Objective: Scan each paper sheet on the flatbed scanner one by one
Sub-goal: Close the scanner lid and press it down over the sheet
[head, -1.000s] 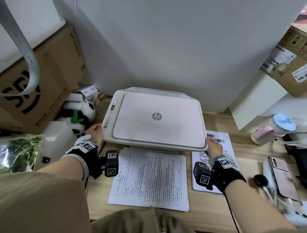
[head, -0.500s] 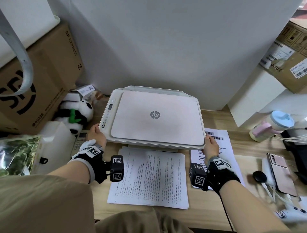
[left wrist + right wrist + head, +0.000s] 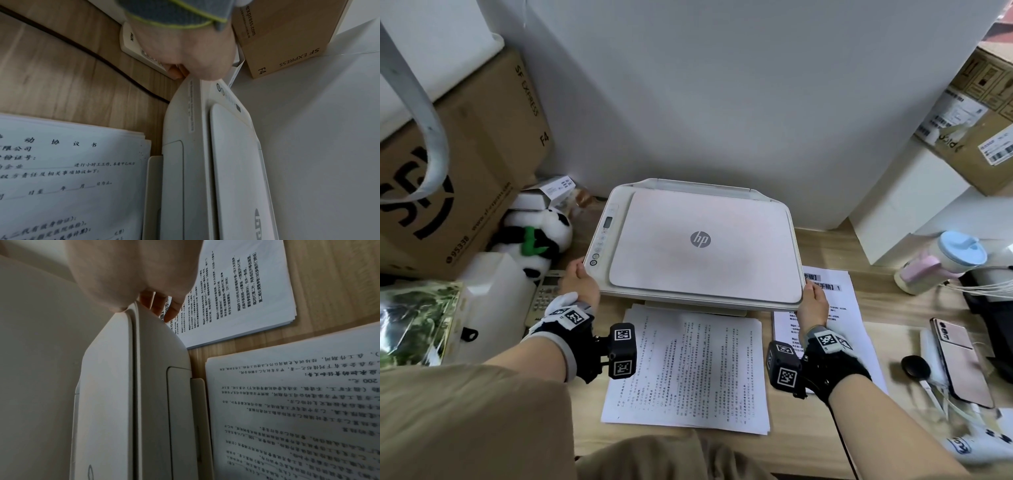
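With the left hand and right hand each holding a grip on the front corners of the white flatbed scanner, shifting it toward 6 o'clock may crumple the stack of printed paper sheets on the wooden bench.

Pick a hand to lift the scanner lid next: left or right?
Right, likely. The right hand grips the scanner's front right corner with its thumb at the closed lid's edge. The left hand grips the corner by the control buttons, off the lid, so it can steady the body.
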